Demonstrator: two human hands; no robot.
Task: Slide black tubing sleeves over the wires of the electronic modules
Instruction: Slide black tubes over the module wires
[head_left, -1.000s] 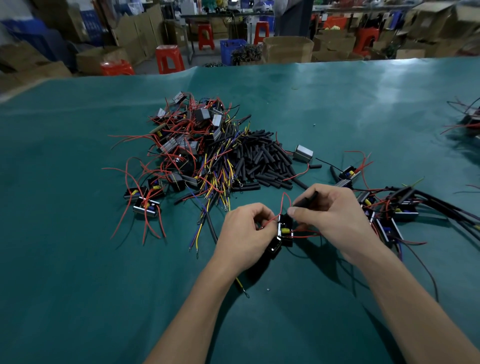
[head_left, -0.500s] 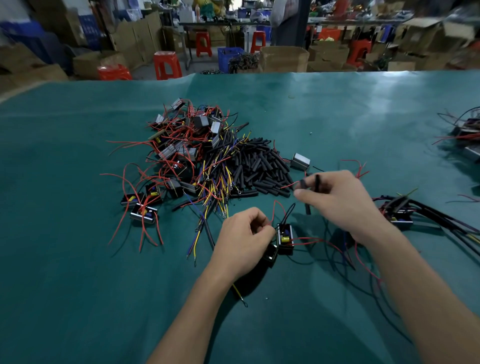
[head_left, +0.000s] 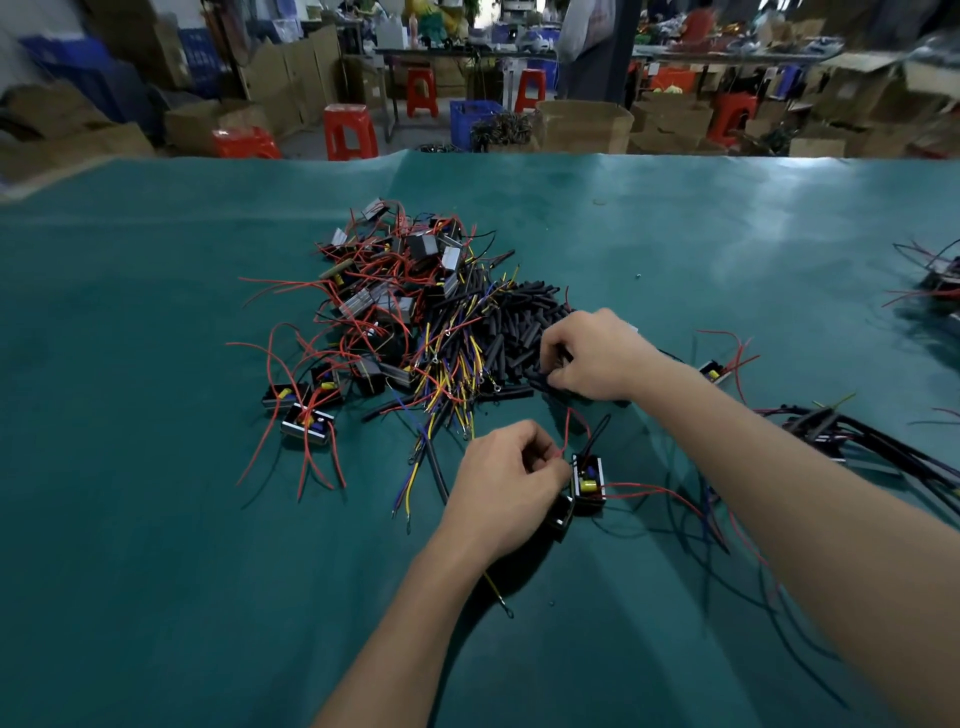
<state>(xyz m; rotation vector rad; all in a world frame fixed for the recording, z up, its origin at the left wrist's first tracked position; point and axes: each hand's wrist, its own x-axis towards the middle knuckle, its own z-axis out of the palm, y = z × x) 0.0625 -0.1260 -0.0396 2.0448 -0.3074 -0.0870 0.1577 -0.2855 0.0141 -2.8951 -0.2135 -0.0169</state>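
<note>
- While the left hand curls its fingers and pinches a red wire of the electronic module, the module sits just right of that hand on the green table, nearer the camera than the sleeve pile.
- Beyond the table's far edge, a blue crate holds a dark tangle that is too blurred to name.
- That module lies with its open face up, a yellow part showing; its red wire and a black wire rise from its far end toward the pile, and another red wire trails off to the right.
- Black tubing sleeves lie heaped as short tubes, long axes pointing many ways, flat on the table.
- At the pile's right edge the right hand rests palm down, fingers curled into the sleeves; whether it has hold of one cannot be told.
- Left of the pile lies a tangle of modules with red, yellow and blue wires.
- Right of the pile, beyond the right forearm, lie modules with black-sleeved wires.
</note>
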